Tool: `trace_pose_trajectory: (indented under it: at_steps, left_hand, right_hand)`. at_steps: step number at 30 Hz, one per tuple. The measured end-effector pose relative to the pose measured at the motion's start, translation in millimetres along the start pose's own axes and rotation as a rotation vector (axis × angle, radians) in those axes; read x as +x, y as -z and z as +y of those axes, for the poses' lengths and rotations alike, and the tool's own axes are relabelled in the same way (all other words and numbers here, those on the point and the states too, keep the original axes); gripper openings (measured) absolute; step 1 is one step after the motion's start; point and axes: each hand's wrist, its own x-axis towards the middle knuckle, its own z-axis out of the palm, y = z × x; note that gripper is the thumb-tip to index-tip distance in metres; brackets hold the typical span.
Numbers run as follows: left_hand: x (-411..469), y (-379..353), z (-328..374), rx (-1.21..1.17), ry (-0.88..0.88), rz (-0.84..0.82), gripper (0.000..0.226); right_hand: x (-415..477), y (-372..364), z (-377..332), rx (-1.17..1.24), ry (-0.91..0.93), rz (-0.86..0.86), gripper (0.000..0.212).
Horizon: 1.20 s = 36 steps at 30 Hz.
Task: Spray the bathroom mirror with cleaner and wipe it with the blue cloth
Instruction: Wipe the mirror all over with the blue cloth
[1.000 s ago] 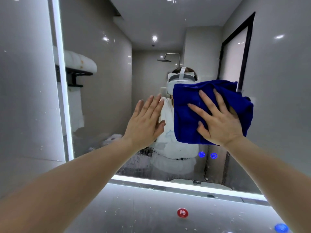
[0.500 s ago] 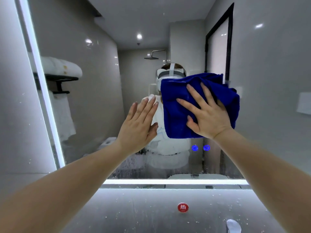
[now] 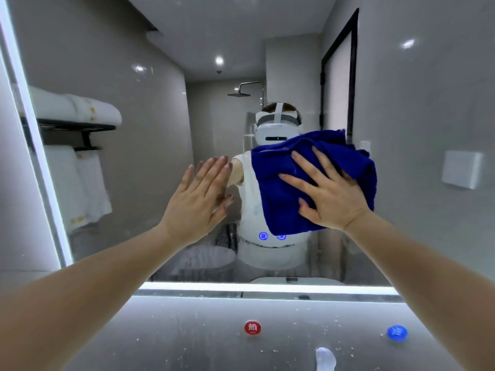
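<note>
Mirror point(image 3: 166, 129) | blue cloth point(image 3: 284, 199) pinned under right hand point(image 3: 332, 196), fingers spread

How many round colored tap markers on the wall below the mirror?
2: a red marker below the mirror's middle, and a blue marker further right, near the right forearm. Others could sit behind the arms.
</note>
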Motion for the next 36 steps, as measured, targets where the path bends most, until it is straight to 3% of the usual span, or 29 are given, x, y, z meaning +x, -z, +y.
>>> trace_pose_trajectory:
  at_steps: [10,17,26,36]
  left_hand:
    - [51,15,99,-0.034,0.032,0.043,0.060]
    - [101,8,190,-0.079,0.030,-0.016,0.063]
    - [152,-3,281,-0.162,-0.022,0.088,0.061]
    - [176,-10,309,-0.112,-0.016,0.152,0.064]
  right_hand:
    - [-72,17,105,-0.005,0.057,-0.067,0.055]
    - [-117,29,177,-0.037,0.028,-0.107,0.056]
    - [-180,47,261,-0.030,-0.297,-0.099,0.055]
    - [-190,39,273,-0.027,-0.306,-0.033,0.055]
